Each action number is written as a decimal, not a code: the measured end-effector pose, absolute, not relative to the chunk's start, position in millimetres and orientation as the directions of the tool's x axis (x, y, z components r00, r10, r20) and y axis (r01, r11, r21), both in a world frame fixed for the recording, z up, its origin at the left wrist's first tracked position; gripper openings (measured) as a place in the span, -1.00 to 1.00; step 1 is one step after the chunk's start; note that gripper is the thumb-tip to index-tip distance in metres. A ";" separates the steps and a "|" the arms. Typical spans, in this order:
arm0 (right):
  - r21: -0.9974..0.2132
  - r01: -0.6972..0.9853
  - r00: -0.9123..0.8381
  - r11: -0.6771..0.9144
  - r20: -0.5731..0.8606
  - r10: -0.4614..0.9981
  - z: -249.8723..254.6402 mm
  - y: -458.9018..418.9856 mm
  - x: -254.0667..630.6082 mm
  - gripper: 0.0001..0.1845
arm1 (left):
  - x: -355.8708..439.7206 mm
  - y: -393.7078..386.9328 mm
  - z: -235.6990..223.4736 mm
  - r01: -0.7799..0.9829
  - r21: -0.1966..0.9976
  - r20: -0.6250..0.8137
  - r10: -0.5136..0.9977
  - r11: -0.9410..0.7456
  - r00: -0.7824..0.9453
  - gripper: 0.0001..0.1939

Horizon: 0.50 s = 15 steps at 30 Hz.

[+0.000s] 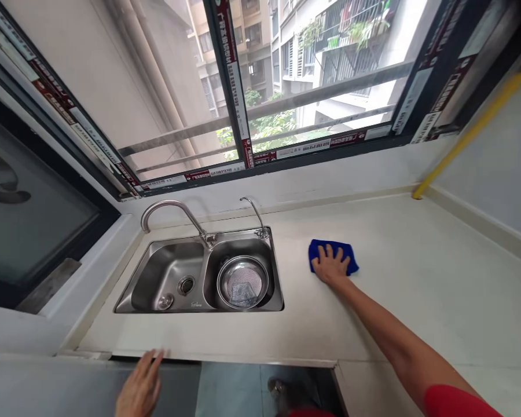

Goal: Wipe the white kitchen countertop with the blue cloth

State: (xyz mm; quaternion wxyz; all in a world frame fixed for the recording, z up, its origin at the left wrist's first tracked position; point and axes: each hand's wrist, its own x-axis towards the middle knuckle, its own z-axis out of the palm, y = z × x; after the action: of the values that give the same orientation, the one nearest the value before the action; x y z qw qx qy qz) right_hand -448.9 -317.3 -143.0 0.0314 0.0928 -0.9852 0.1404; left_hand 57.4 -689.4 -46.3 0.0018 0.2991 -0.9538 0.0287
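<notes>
My right hand (331,264) lies flat with spread fingers on a blue cloth (346,252), pressing it against the pale countertop (391,249) to the right of the sink. Parts of the cloth show around the fingers. Down at the lower left, my left hand (139,385) hovers by the counter's front edge, its fingers stretched out and nothing in them. The double steel sink (278,292) sits between the two hands, farther back than the left one.
A round steel basin (220,284) with a clear packet (243,294) inside stands in the right bowl. A curved faucet (169,204) and a thin spout (252,207) rise behind the sink. The window frame (304,152) runs along the back; a yellow pipe (460,147) stands at right.
</notes>
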 end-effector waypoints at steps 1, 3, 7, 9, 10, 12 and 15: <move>-0.273 -0.236 -0.971 0.933 0.093 -0.219 -143.5 -328.3 -441.2 -0.35 | 33.3 -680.7 -56.4 -0.592 -0.031 -0.049 -0.592 0.806 -0.804 -0.49; -0.279 -0.323 -0.946 0.904 0.102 -0.306 -143.9 -349.7 -423.5 -0.35 | -15.5 -657.5 -69.4 -0.611 0.007 -0.152 -0.603 0.792 -0.783 -0.46; -0.299 -0.461 -0.887 0.835 0.123 -0.446 -141.5 -375.0 -382.7 -0.37 | -87.6 -611.8 -80.2 -0.626 0.165 -0.237 -0.586 0.762 -0.775 -0.56; -0.305 -0.536 -0.842 0.787 0.130 -0.523 -140.2 -371.0 -358.9 -0.39 | -104.9 -599.8 -85.5 -0.663 0.185 -0.238 -0.621 0.726 -0.747 -0.59; -0.311 -0.583 -0.809 0.751 0.136 -0.572 -140.0 -364.2 -345.8 -0.40 | -109.5 -597.1 -88.4 -0.688 0.183 -0.235 -0.649 0.702 -0.724 -0.58; -0.337 -0.694 -0.708 0.636 0.158 -0.689 -141.2 -342.0 -318.3 -0.40 | -113.4 -596.2 -94.2 -0.751 0.181 -0.235 -0.714 0.635 -0.660 -0.52; -0.376 -0.797 -0.562 0.473 0.172 -0.809 -144.3 -298.3 -285.0 -0.32 | -113.1 -597.9 -100.5 -0.824 0.206 -0.225 -0.794 0.528 -0.565 -0.47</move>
State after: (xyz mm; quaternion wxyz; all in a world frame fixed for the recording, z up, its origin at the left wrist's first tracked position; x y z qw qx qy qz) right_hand -285.0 -298.3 -144.3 -0.0148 0.4678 -0.8581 0.2111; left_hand -113.1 -597.9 -100.5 -0.0517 0.4635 -0.8725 -0.1457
